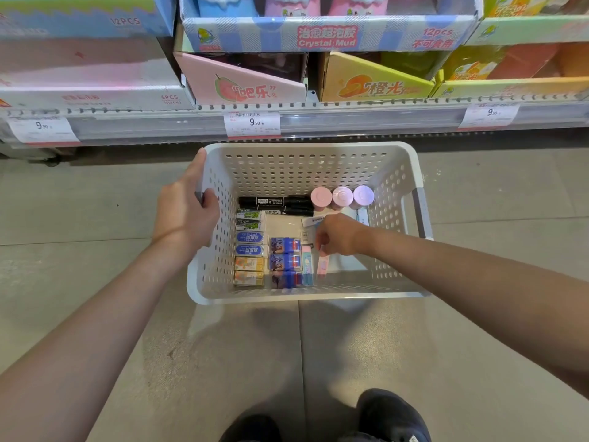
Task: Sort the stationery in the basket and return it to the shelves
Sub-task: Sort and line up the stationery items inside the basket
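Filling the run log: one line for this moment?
left hand holds basket rim | right hand pinches pink eraser | phase: sorting

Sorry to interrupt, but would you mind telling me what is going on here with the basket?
A person stands at a shop shelf over a white basket of stationery on the floor. The left hand grips the basket's left rim, while the right hand reaches inside and pinches a pink eraser. Erasers, black markers and three round pastel tubs lie sorted in rows.
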A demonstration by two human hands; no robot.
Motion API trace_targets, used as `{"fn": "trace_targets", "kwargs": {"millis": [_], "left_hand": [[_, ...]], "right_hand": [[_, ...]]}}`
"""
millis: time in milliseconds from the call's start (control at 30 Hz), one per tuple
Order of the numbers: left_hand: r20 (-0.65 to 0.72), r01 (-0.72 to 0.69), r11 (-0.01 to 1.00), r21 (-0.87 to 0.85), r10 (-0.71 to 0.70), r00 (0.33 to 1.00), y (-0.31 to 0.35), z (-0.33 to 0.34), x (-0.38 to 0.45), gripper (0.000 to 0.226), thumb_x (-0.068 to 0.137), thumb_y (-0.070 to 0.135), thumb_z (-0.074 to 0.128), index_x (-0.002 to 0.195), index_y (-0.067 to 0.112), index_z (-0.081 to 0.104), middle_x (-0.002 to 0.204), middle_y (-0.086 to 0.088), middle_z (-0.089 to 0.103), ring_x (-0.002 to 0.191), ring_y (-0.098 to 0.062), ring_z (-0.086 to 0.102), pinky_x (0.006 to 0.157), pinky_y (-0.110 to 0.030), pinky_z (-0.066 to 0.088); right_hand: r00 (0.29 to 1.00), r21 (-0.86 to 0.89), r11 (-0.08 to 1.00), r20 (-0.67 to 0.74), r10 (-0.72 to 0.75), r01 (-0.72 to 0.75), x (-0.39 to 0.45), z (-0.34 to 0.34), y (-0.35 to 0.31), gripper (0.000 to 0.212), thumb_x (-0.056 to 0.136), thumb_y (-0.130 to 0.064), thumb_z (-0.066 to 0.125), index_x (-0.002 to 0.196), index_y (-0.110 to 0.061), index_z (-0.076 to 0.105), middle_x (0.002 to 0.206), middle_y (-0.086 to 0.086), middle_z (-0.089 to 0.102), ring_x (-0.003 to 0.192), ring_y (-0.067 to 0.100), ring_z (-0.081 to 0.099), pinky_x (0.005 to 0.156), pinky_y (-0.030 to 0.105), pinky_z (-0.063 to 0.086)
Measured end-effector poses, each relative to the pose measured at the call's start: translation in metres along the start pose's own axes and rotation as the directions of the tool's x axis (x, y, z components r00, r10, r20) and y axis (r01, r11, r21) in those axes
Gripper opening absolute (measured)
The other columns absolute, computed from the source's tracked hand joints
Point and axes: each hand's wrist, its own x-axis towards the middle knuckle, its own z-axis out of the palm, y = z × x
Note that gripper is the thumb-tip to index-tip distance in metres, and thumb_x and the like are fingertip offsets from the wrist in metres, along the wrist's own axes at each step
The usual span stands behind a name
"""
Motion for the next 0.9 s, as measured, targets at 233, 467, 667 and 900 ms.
{"fn": "trace_targets", "kwargs": {"millis": [233, 467, 667, 900], "left_hand": [[-0.002, -0.005, 1.0, 0.01, 0.005, 1.0, 0.003, -0.002, -0.002, 0.06, 0.096, 0.01, 0.045, 0.15, 0.028, 0.026, 0.061, 0.002, 0.041, 0.048, -0.011, 0.038, 0.038, -0.013, 0.032], [0.001, 0.017, 1.0, -0.019, -0.017, 1.0, 0.003, -0.001, -0.001, 0.06, 0.096, 0.011, 0.045, 0.15, 0.03, 0.026, 0.065, -0.001, 0.045, 0.048, -0.012, 0.039, 0.041, -0.014, 0.031], [0.008, 0.012, 1.0, 0.005, -0.012, 1.0, 0.002, -0.001, -0.001, 0.06, 0.096, 0.01, 0.044, 0.15, 0.03, 0.026, 0.06, -0.003, 0.04, 0.047, -0.013, 0.037, 0.039, -0.014, 0.032], [0.004, 0.013, 1.0, -0.002, -0.013, 1.0, 0.003, -0.001, -0.002, 0.06, 0.097, 0.009, 0.045, 0.15, 0.03, 0.026, 0.06, -0.002, 0.041, 0.046, -0.013, 0.037, 0.034, -0.012, 0.033]], "right_hand": [[0.996, -0.174, 0.984, -0.079, -0.04, 0.026, 0.007, 0.018, -0.006, 0.024, 0.089, -0.008, 0.056, 0.11, -0.003, 0.065, 0.113, 0.014, 0.065, 0.105, 0.028, 0.06, 0.089, 0.034, 0.049], [0.989, -0.226, 0.969, -0.088, -0.121, 0.098, 0.004, 0.026, -0.009, 0.026, 0.092, -0.009, 0.05, 0.116, -0.006, 0.06, 0.115, 0.014, 0.062, 0.104, 0.03, 0.059, 0.086, 0.034, 0.047], [0.984, -0.232, 0.963, -0.084, -0.158, 0.135, 0.002, 0.029, -0.01, 0.025, 0.09, -0.006, 0.05, 0.113, -0.005, 0.058, 0.117, 0.016, 0.057, 0.101, 0.029, 0.059, 0.083, 0.033, 0.046], [0.983, -0.268, 0.954, -0.089, -0.162, 0.133, -0.001, 0.027, -0.012, 0.03, 0.09, -0.006, 0.05, 0.12, -0.006, 0.056, 0.119, 0.014, 0.057, 0.105, 0.028, 0.058, 0.082, 0.033, 0.046]]}}
